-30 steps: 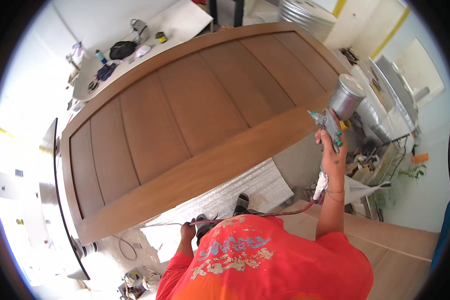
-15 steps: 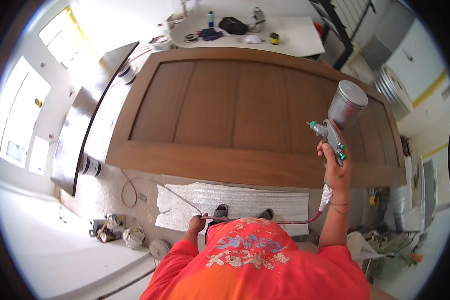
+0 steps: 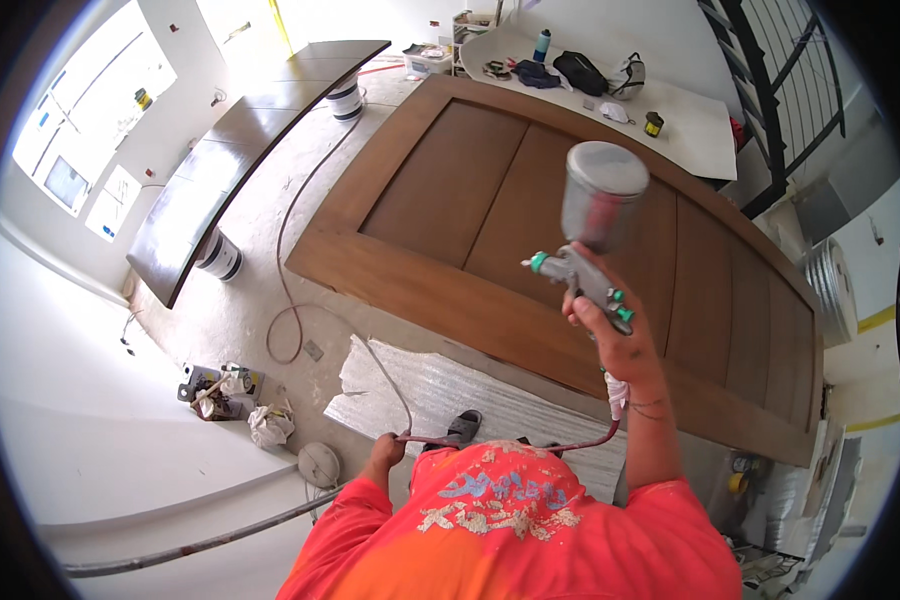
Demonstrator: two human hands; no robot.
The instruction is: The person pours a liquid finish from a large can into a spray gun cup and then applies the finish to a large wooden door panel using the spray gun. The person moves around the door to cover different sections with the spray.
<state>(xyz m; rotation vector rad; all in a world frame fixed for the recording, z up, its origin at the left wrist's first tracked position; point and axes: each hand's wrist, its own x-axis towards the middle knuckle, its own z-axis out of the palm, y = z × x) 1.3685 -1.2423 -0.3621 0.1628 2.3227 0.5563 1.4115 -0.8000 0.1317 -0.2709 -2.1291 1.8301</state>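
Here right hand [image 3: 610,325] holds spray gun [image 3: 588,235] over door's [image 3: 490,220] near edge

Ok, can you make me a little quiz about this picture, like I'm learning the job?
1. True or false: the right hand holds the spray gun up above the wooden door.
2. What does the left hand grip?
A) a paintbrush
B) the red hose
C) a bucket
3. Fill in: the metal cup sits on ___ of the spray gun.

Key:
1. True
2. B
3. top
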